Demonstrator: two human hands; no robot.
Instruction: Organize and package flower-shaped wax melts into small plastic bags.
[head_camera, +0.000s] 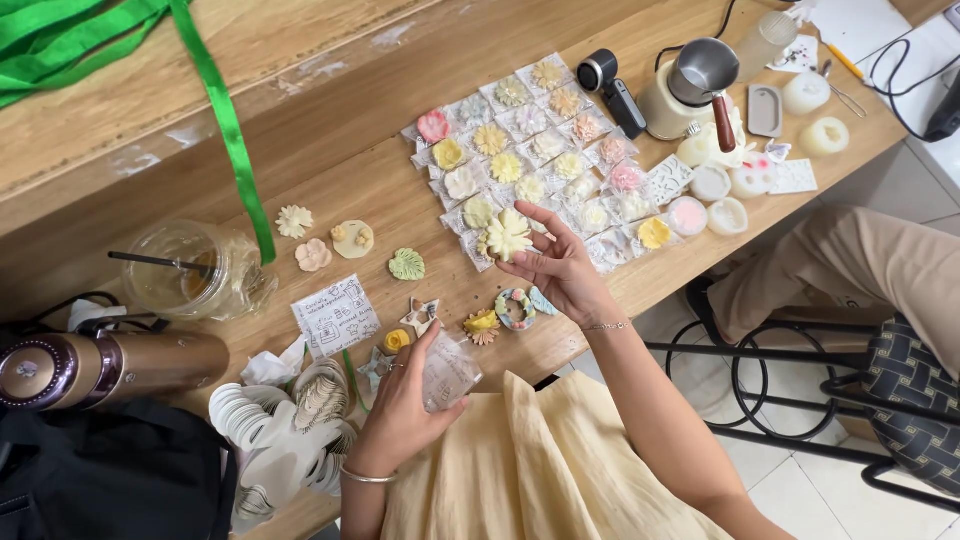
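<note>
My right hand (556, 268) holds a pale yellow flower-shaped piece (508, 234) above the wooden table (340, 170), at the near edge of a spread of several small flower pieces in clear bags (540, 150). Near the table's front edge, my left hand (402, 408) grips a small clear plastic bag (448, 372). Loose pieces lie between the hands: a yellow rose (482, 323), a pastel wreath (516, 309), a star shape (420, 315).
A green leaf piece (407, 264), a printed card (336, 315), a glass jar with a straw (195, 270), a metallic flask (100, 365), white paper tags (285, 425), green ribbon (225, 120), a melting pot (690, 90), white moulds (745, 180). Another person's leg (850, 265) is beside a stool (900, 400).
</note>
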